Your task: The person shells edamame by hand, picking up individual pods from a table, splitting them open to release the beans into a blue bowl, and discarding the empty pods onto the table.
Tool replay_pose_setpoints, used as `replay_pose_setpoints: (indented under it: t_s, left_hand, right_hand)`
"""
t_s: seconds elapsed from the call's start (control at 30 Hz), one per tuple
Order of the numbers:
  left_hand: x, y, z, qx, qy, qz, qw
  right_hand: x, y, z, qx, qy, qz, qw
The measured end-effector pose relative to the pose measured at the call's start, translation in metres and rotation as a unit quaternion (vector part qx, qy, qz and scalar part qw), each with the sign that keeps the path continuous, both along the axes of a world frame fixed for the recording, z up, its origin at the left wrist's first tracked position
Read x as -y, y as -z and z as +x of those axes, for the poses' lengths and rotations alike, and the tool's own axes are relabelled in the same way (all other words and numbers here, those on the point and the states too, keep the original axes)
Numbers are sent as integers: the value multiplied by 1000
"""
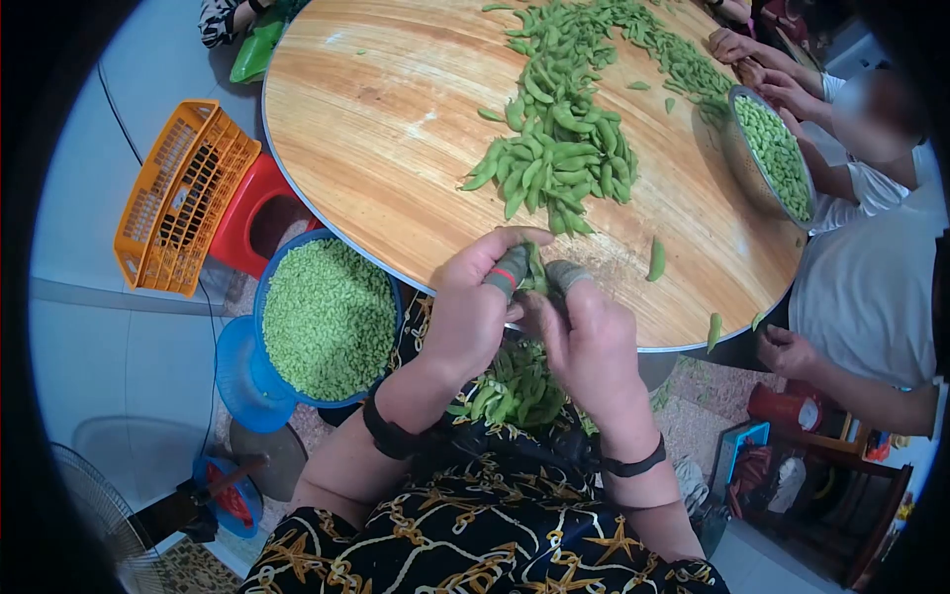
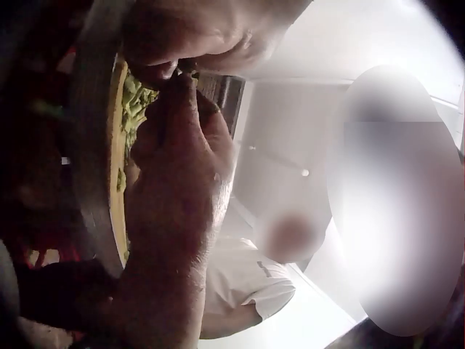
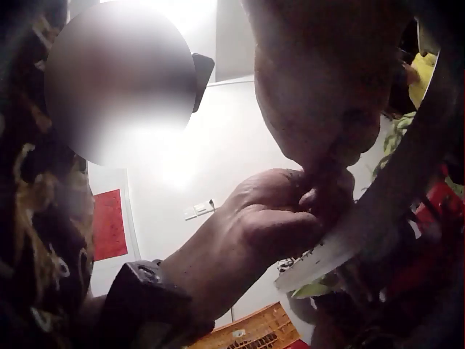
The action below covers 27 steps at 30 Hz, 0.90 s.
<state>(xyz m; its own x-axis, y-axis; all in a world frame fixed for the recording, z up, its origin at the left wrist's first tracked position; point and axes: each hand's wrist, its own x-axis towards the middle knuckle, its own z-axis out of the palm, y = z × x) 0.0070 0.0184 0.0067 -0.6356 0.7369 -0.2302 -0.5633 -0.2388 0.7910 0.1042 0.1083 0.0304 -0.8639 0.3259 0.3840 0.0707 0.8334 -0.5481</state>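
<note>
Both hands meet at the near edge of the round wooden table, over the lap. The left hand (image 1: 465, 317) pinches a green soybean pod (image 1: 535, 269); a dark finger cover with a red band shows on it. Close against it, the right hand (image 1: 597, 342) has its fingertips curled at the same pod, one finger in a grey cover. Part of the pod is hidden by the fingers. Beyond the hands lies a long heap of soybean pods (image 1: 559, 148). Below them, more pods and shells (image 1: 520, 386) sit in the lap. Both wrist views show the fingertips together, in shadow.
Left of the table (image 1: 366, 129), a blue basin of shelled beans (image 1: 327, 317) stands near a red stool (image 1: 247, 213) and an orange crate (image 1: 183, 198). A metal colander (image 1: 749, 163) of beans sits at the right, by other people's hands. A fan (image 1: 94, 515) stands lower left.
</note>
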Motion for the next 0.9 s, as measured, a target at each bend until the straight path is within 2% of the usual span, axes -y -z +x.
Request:
replay_pose_setpoints:
  t_s: [0.07, 0.17, 0.23, 0.37, 0.47, 0.53, 0.57, 0.6, 0.67, 0.7, 0.77, 0.8, 0.83, 0.87, 0.9]
  left_hand:
    - [3, -2, -1, 6, 0, 26, 1000]
    - [7, -4, 1, 12, -15, -1, 1000]
    - [6, 2, 4, 41, -31, 52, 997]
    - [4, -4, 8, 62, -48, 82, 994]
    - [12, -7, 6, 15, -7, 100, 995]
    - [15, -14, 6, -64, 70, 57, 994]
    - [16, -8, 3, -173, 72, 66, 980]
    - [17, -4, 1, -173, 72, 66, 980]
    - [17, 1, -2, -270, 69, 77, 957]
    - [18, -1, -2, -270, 70, 77, 957]
    - [18, -5, 1, -195, 78, 81, 974]
    - [18, -4, 2, -195, 78, 81, 974]
    - [18, -3, 3, -250, 59, 64, 964]
    - [17, -1, 3, -305, 40, 47, 950]
    - [17, 1, 3, -304, 40, 47, 951]
  right_hand:
    - [-5, -1, -1, -7, 4, -45, 999]
    - [-3, -5, 2, -11, 15, -34, 999]
    - [0, -5, 4, -11, 14, -42, 999]
    - [6, -3, 4, -51, 38, -59, 996]
    - [8, -6, 8, -91, 58, -58, 992]
    - [8, -8, 12, -107, 62, -134, 983]
    - [6, -7, 14, -102, 65, -167, 979]
    - [3, -8, 16, -102, 65, -166, 979]
    - [-2, -9, 17, -64, 28, -168, 983]
    - [-1, -9, 16, -64, 28, -168, 983]
    - [1, -7, 14, -49, 25, -407, 912]
    - [-2, -7, 13, -49, 25, -407, 912]
    - [-5, -7, 13, -31, 8, -546, 837]
    - [-7, -7, 12, -13, -9, -672, 740]
    - [-6, -1, 12, -17, -2, -706, 708]
